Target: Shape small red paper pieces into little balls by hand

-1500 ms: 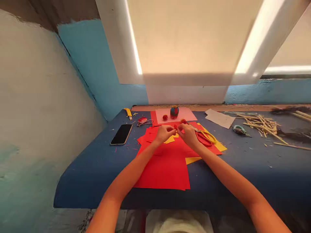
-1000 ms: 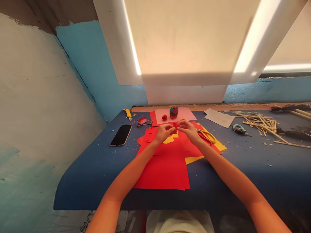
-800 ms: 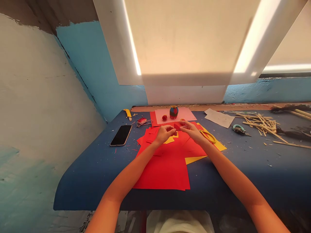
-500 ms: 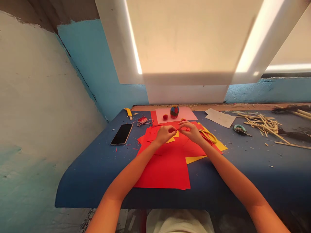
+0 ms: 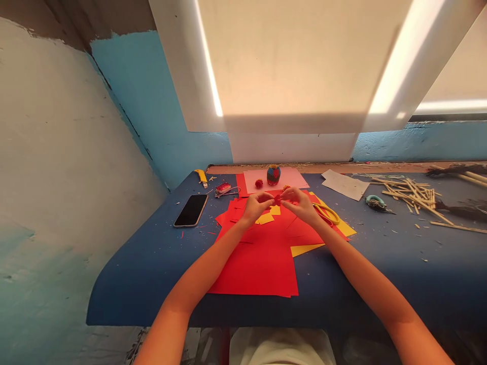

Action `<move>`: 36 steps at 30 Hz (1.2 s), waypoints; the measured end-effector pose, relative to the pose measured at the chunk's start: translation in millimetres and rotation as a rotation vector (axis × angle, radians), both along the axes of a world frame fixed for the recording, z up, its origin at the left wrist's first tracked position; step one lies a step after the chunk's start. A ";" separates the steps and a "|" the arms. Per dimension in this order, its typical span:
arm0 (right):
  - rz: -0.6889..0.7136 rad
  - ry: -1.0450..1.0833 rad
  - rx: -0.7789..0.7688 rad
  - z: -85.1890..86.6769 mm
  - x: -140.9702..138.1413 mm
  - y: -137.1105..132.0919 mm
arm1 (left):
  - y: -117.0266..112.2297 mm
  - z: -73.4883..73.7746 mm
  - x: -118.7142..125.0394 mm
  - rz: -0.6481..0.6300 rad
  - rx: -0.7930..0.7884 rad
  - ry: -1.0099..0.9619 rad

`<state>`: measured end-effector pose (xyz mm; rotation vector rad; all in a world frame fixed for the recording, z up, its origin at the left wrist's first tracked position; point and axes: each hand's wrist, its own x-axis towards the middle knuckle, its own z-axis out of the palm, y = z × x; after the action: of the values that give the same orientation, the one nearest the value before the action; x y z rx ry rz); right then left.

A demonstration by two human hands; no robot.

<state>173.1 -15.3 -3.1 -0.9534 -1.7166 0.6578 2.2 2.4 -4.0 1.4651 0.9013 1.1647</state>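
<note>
Between both hands is a small piece of red paper (image 5: 277,199), pinched from its two sides above the stack. My left hand (image 5: 257,207) has thumb and fingers closed on its left edge. From the other side, my right hand (image 5: 297,204) grips the right edge. Red paper sheets (image 5: 254,268) lie under the hands, with small yellow paper pieces (image 5: 265,218) on top. Yellow-handled scissors (image 5: 330,213) rest just right of my right hand. Behind the hands, a pink sheet (image 5: 294,178) bears a small multicoloured pot-like object (image 5: 273,175) and a red ball-like piece (image 5: 259,183).
On the left of the blue table (image 5: 144,274) lie a phone (image 5: 190,210), a yellow cutter knife (image 5: 201,177) and a red clip-like tool (image 5: 223,188). Toward the right are teal-handled pliers (image 5: 376,203), a pile of thin sticks (image 5: 416,195) and a pale paper piece (image 5: 345,184).
The red paper piece between my fingers has turned and now shows more of its face. My left fingers have shifted slightly and opened a little; the things on the table stay put.
</note>
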 end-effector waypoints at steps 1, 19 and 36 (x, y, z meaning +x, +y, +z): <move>0.018 0.022 -0.060 -0.1 -1.1 -0.8 | -0.2 0.1 0.5 0.022 0.003 -0.001; 0.001 0.063 -0.107 -3.0 -2.9 0.5 | 6.6 -7.7 -3.7 -0.047 0.166 0.299; 0.051 0.031 -0.144 -4.8 -7.3 -1.0 | 1.7 -1.5 -2.9 -0.090 0.219 0.280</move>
<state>165.8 -16.3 -7.9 -0.9967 -1.6879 0.8348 -0.7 4.1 -5.6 1.8620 0.9056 1.0316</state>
